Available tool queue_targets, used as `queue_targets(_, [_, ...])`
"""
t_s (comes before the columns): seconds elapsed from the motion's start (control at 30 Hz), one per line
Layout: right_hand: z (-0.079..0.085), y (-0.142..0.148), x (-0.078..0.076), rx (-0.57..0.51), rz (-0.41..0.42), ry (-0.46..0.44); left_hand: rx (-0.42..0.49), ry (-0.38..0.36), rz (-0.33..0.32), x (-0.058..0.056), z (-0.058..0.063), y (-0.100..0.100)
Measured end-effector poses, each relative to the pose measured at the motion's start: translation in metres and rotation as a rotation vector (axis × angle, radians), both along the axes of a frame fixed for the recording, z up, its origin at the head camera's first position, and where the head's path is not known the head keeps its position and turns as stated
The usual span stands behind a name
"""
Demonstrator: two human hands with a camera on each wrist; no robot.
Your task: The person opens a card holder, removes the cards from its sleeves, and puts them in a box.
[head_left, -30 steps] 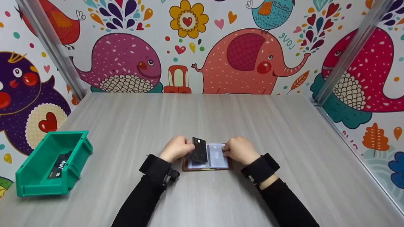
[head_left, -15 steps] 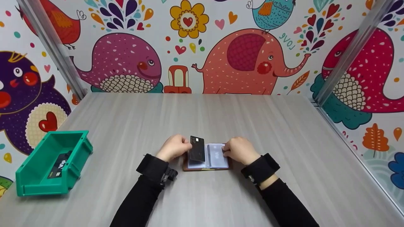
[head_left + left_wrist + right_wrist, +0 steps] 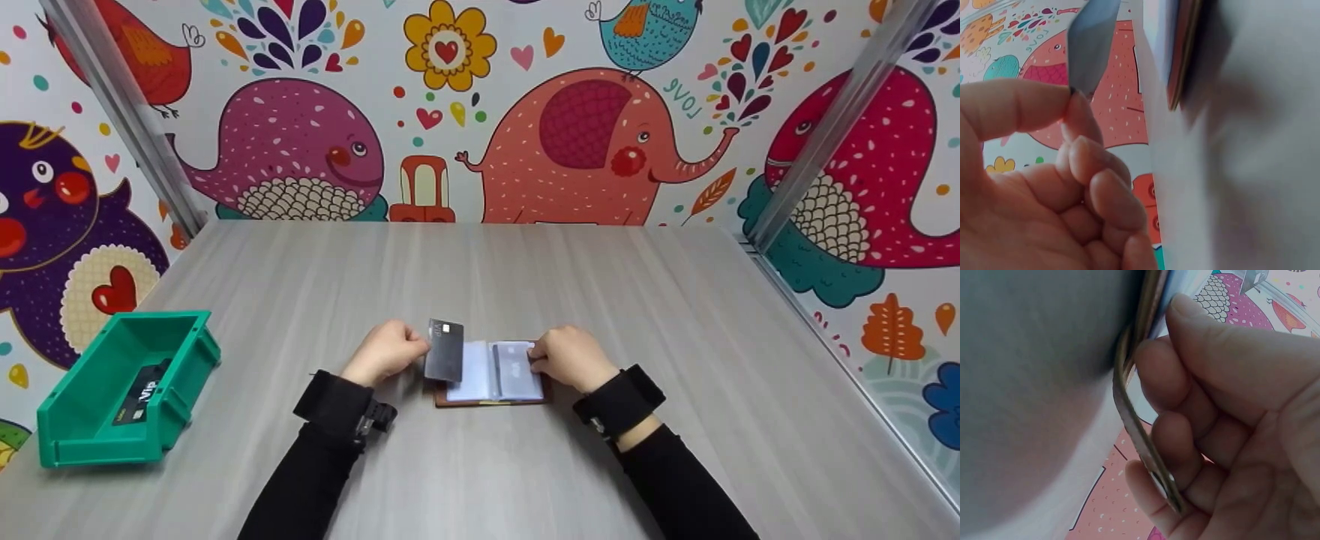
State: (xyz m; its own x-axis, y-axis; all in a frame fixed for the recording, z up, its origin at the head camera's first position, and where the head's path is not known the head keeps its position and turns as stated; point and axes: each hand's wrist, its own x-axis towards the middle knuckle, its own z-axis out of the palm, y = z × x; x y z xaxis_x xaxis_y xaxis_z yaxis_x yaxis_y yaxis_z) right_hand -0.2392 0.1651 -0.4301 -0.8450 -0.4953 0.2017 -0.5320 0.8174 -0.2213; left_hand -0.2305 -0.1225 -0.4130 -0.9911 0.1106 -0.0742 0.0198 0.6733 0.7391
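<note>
My left hand (image 3: 386, 351) pinches a black VIP card (image 3: 445, 350) by its left edge, between thumb and index finger. The card stands tilted over the left side of an opened brown card holder (image 3: 469, 373). In the left wrist view the same card (image 3: 1090, 48) is seen at a slant, apart from the holder's edge. My right hand (image 3: 574, 356) grips the holder's right edge, its thumb on the clear sleeves. From the right wrist, a bent strap (image 3: 1139, 433) with a metal snap shows beside the curled fingers. Another card shows faintly inside the right sleeve (image 3: 517, 373).
At the left of the table (image 3: 675, 300) stands a green plastic bin (image 3: 101, 454). A black VIP card (image 3: 142, 394) lies inside it. Patterned panels with metal corner posts (image 3: 840, 127) border the table at the back and sides.
My left hand has moved left with the card, uncovering the holder's left sleeve. The card now leans more toward the left edge. My right hand stays at the holder's right edge.
</note>
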Motion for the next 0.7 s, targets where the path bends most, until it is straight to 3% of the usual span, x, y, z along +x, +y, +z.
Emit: queue_targets(0.7, [-0.001,0.000,0.000,0.009,-0.004,0.004,0.054,0.020,0.070,0.014,0.014,-0.055])
